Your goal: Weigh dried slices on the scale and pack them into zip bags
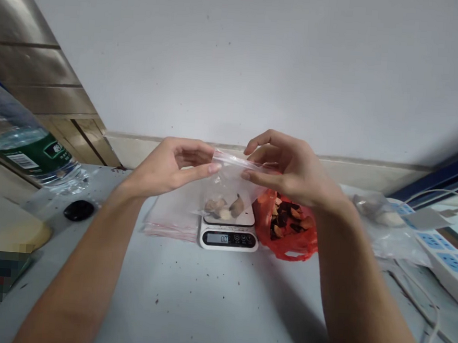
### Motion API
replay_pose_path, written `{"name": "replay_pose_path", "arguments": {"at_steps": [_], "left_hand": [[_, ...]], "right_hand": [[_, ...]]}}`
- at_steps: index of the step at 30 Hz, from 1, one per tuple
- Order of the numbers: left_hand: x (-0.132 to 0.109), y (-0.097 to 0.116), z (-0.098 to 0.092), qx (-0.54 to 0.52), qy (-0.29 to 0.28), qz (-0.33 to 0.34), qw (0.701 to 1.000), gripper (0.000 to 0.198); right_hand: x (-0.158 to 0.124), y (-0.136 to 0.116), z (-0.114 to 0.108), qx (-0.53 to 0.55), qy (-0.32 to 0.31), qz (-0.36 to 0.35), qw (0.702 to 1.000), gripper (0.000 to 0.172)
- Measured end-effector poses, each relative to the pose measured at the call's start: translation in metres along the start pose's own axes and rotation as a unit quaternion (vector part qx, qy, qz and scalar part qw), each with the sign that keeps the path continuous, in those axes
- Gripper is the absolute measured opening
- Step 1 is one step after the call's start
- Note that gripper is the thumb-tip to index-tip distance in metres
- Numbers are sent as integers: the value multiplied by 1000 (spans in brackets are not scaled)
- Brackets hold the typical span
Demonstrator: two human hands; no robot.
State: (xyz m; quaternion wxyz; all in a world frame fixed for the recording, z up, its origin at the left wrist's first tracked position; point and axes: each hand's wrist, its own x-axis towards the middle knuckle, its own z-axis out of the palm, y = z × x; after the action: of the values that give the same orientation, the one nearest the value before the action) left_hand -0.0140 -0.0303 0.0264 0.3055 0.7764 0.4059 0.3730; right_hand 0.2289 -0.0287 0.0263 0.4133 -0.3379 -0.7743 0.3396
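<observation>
At centre, a zip-lock bag (228, 186) is pinched by the left hand (167, 166); right hand (291, 166) half-curled, hold unclear.

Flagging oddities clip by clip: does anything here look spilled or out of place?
Slightly: dark specks lie scattered across the tabletop in front of the scale, apart from the dried pieces in the red bag, so they may be spilled crumbs. Nothing else clearly stands out.

Stacked bags (172, 221) lie left of the scale (229, 240).
</observation>
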Motion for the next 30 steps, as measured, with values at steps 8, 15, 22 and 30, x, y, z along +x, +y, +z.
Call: {"name": "replay_pose_path", "arguments": {"at_steps": [8,15,22,30], "left_hand": [[-1,11,9,108,54,122,985,14],[-4,24,17,185,39,187,964,14],[-4,18,4,246,60,191,948,15],[-4,10,-8,271,73,176,944,16]], "right_hand": [[-2,-10,3,-64,-13,-3,998,22],[-2,-24,19,-34,14,15,999,37],[-2,-15,4,-55,25,18,998,30],[-6,-1,-26,-155,11,40,987,22]]}}
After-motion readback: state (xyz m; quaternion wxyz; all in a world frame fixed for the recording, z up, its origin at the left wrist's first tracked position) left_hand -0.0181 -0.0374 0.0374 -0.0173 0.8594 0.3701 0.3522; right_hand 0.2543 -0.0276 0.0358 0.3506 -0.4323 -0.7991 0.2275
